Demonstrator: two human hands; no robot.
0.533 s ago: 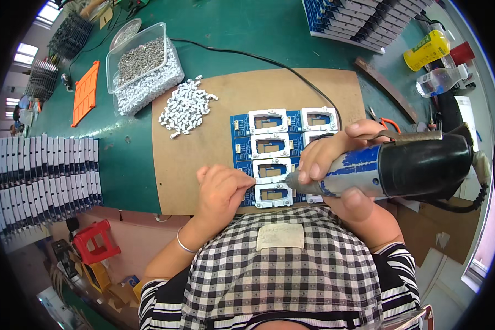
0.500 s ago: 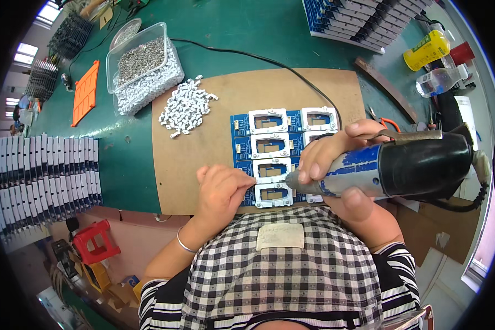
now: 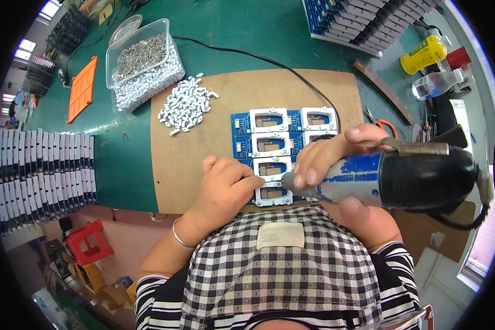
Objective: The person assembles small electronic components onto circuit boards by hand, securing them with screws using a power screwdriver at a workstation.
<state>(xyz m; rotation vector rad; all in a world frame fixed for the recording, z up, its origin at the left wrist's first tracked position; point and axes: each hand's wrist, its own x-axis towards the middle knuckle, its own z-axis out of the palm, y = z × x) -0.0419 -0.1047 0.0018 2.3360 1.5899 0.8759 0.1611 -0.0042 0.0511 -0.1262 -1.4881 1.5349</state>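
Note:
My right hand [image 3: 327, 159] is wrapped round a blue, grey and black electric screwdriver [image 3: 352, 179], held nearly level with its tip pointing left. That tip is at the lower edge of a white plastic frame [image 3: 273, 161] on the blue circuit boards [image 3: 240, 124]. Just left of the tip, the thumb and forefinger of my left hand [image 3: 223, 187] are pinched together at the same edge. Whatever is between them is too small or hidden to name. Several such frames sit on the boards in two columns; my right hand and the screwdriver cover part of the right column.
The boards lie on a brown sheet [image 3: 203, 159] over a green table [image 3: 124, 165]. Near its far left are a pile of small white clips [image 3: 187, 104] and a clear tub [image 3: 148, 71] of screws and clips. Stacked boards [image 3: 41, 170] stand left; bottles [image 3: 437, 83] and orange-handled pliers [image 3: 388, 126] lie right.
My left hand has shifted slightly right, its fingertips moving further over the frame's edge. The screwdriver tip has moved a little left, closer to those fingers.

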